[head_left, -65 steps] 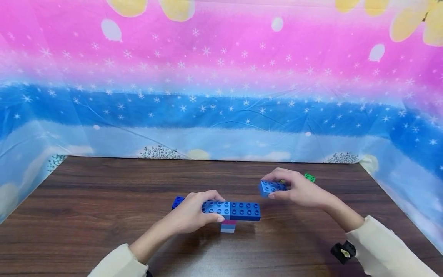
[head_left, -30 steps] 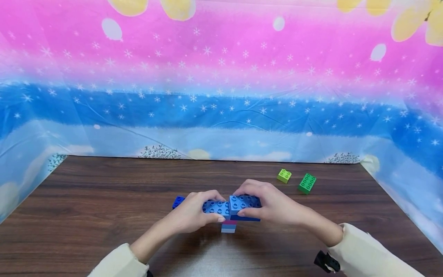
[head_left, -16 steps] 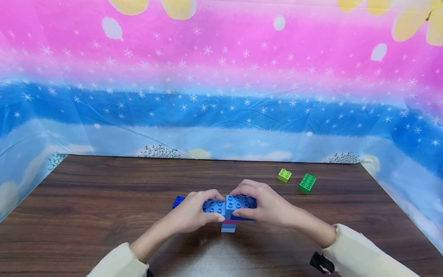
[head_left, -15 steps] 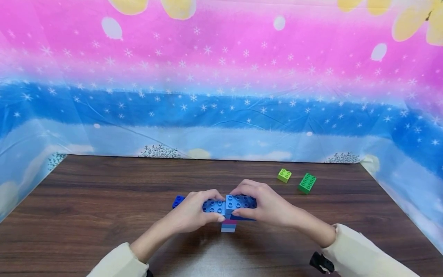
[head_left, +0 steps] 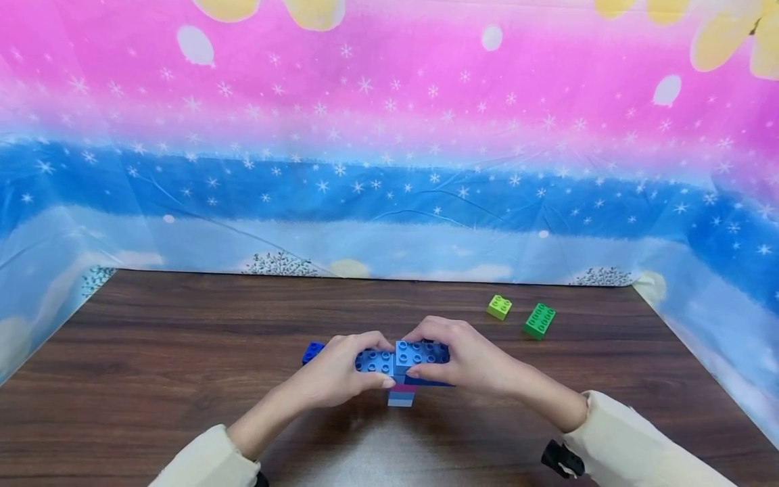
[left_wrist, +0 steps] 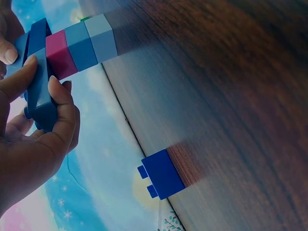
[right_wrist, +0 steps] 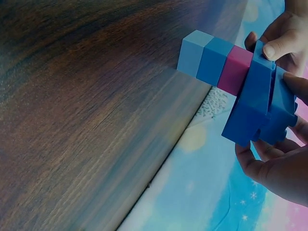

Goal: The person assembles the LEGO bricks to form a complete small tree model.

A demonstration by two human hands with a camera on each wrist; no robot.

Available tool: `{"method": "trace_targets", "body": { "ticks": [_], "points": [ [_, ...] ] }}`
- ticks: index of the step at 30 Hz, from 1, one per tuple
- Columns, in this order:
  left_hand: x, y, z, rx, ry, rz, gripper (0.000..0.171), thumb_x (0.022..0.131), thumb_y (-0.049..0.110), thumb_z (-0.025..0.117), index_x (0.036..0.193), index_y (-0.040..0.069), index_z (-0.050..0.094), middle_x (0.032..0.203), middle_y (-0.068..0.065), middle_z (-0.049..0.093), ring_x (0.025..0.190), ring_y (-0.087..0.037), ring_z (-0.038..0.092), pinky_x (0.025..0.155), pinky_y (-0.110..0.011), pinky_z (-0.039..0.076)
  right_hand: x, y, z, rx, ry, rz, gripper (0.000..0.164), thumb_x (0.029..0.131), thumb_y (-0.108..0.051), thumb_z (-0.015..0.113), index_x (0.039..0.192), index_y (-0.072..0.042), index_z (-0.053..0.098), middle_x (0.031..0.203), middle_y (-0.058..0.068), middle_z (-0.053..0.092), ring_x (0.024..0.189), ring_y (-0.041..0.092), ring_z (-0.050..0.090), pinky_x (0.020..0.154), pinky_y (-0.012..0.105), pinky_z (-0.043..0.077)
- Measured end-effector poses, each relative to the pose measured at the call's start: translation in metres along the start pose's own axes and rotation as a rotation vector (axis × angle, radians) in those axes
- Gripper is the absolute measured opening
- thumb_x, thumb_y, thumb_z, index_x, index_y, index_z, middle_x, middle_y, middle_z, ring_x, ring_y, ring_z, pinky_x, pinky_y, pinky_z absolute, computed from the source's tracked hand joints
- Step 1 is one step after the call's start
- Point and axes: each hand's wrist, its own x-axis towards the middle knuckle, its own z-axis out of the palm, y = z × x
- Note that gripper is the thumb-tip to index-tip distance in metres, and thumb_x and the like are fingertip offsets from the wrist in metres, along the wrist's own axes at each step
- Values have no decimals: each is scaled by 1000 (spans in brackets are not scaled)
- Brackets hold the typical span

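At lower centre, the left hand (head_left: 333, 372) grips a light-blue block (head_left: 375, 363), seemingly steadying the column (head_left: 400, 396) beneath; the right hand (head_left: 471, 355) pinches the top block (head_left: 416, 353).

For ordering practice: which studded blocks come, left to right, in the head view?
Royal-blue plastic block, light-blue plastic block in the left hand, higher light-blue plastic block in the right hand, square lime plastic block, rectangular green plastic block.

Soft glare — wrist views (both) dimmer
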Motion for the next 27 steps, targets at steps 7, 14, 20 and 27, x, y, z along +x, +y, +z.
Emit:
{"method": "trace_targets", "body": {
  "ticks": [7, 14, 20, 27],
  "points": [
    [0, -1, -1, -4, -1, 6, 31, 84, 22, 68, 110, 8, 59, 101, -6, 63, 86, -15, 58, 70, -33, 46, 1, 1, 0, 12, -7, 8, 30, 85, -23, 67, 108, -5, 61, 99, 1, 60, 82, 8, 54, 69, 22, 48],
    [0, -1, -1, -1, -1, 0, 31, 84, 23, 67, 110, 9, 59, 101, -5, 63, 86, -15, 58, 70, -33, 46, 2, 0, 0, 32, -6, 5, 29, 84, -20, 67, 108, -5, 61, 97, 2, 61, 78, 10, 55, 66, 22, 48],
    [0, 0, 0, -5, -3, 5, 31, 84, 22, 68, 109, 8, 59, 99, -5, 63, 84, -14, 58, 69, -32, 46, 3, 1, 1, 37, -1, 1, 27, 83, -19, 68, 106, -5, 61, 95, 1, 61, 77, 9, 55, 65, 22, 48],
    [1, 0, 0, -6, -5, -1, 31, 83, 21, 68, 109, 8, 59, 97, -5, 63, 82, -13, 58, 67, -31, 46, 3, -2, -1, 21, -1, -8, 26, 82, -17, 70, 104, -4, 62, 93, 1, 60, 76, 9, 54, 64, 21, 48]
  ]
}}
